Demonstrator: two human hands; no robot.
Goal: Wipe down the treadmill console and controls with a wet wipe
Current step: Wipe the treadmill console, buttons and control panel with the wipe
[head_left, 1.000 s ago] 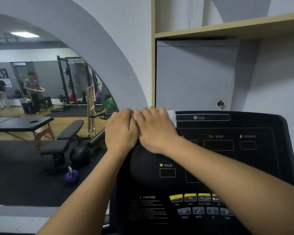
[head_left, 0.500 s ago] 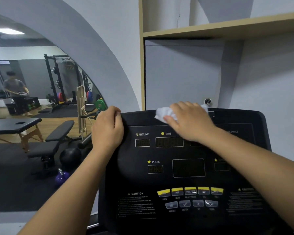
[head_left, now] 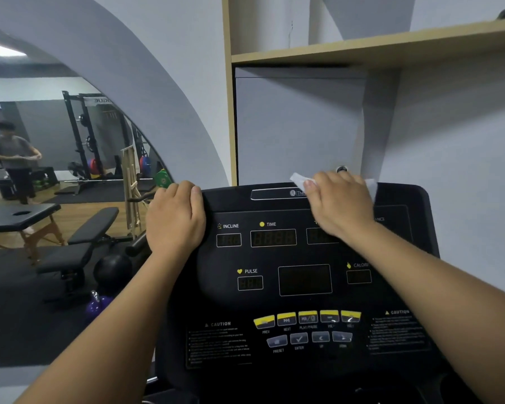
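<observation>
Right now the right hand (head_left: pixel 340 204) is pressing the wipe (head_left: pixel 299 179) flat under near-closed fingers on the console (head_left: pixel 303 287) top edge; unwiped buttons (head_left: pixel 308 317) are lying below, while the left hand (head_left: pixel 174 220) is gripping the corner.

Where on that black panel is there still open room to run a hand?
Open: the console between the PULSE readout and left hand, plus below the centre screen. Crowded: top edge, under the right hand and wipe; button rows.

My right hand (head_left: pixel 340 204) slid the wet wipe (head_left: pixel 299 179) rightward along the console (head_left: pixel 303 287) top edge, off my left hand (head_left: pixel 174 218); INCLINE, TIME, logo now uncovered, DISTANCE label partly covered.
</observation>
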